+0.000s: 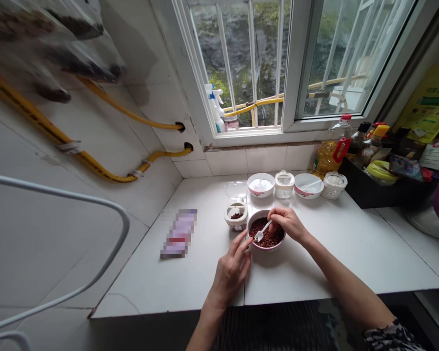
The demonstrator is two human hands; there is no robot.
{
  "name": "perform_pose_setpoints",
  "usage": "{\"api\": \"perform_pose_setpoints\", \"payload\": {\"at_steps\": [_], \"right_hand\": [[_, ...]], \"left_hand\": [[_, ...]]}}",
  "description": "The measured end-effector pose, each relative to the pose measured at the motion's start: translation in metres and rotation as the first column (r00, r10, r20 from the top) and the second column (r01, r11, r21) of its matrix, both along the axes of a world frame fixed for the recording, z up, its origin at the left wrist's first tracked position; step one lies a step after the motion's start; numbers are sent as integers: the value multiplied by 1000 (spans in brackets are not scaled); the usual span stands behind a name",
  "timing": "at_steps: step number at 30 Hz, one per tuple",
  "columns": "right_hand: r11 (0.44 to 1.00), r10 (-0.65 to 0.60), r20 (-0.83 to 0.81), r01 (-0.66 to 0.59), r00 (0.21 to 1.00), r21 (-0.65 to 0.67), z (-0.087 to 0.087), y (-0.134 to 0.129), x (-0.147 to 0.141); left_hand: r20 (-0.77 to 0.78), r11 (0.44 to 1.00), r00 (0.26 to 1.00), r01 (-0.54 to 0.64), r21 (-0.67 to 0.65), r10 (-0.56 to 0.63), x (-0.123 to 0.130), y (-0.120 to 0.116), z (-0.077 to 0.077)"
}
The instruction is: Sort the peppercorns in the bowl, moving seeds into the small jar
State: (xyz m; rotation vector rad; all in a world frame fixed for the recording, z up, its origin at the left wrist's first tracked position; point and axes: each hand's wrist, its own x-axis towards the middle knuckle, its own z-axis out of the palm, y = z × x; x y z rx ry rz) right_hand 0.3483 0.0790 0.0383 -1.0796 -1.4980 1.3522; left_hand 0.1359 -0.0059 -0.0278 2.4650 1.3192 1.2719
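My right hand (287, 223) pinches a small white plastic spoon (263, 231), its scoop end down in a bowl (266, 248) with a pink outside. Dark reddish-brown grains that look like Sichuan peppercorns (272, 239) fill much of this bowl. On the bowl's left side, my left hand (234, 265) rests its outstretched fingertips against the rim. Just behind that hand stands a clear-and-white seasoning jar (236, 222) with some of the same grains inside. A clear lid (236, 190) is raised behind the jar.
Along the back stand a bowl of white powder (261, 191), a seasoning jar (284, 184), another bowl with a white spoon (309, 191) and a further jar (334, 186). An oil bottle (332, 151) and a black box (373, 192) are right. A purple packet (179, 234) lies left.
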Motion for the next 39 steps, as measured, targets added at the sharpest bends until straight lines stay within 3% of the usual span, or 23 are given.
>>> {"api": "perform_pose_setpoints", "payload": {"at_steps": [15, 20, 24, 27, 32, 36, 39], "right_hand": [[987, -160, -155, 161, 975, -7, 5, 13, 3], [949, -164, -104, 186, 981, 254, 6, 8, -20], [836, -147, 139, 48, 979, 546, 4, 0, -34], [787, -206, 195, 44, 959, 615, 7, -4, -28], [830, -306, 207, 154, 929, 536, 11, -2, -2], [846, -279, 337, 64, 899, 530, 4, 1, 5], [859, -193, 378, -31, 905, 511, -1, 1, -1]], "left_hand": [[-1, 1000, 1000, 4, 16, -4, 1, 1, 1], [-4, 1000, 1000, 7, 18, -7, 2, 2, 1], [-8, 1000, 1000, -2, 20, 2, 2, 1, 2], [-9, 1000, 1000, -4, 9, 4, 3, 1, 3], [-5, 1000, 1000, 4, 9, -4, 2, 0, 4], [-4, 1000, 1000, -4, 9, 4, 2, 0, 4], [-7, 1000, 1000, -7, -4, 7, 1, 0, 3]]}}
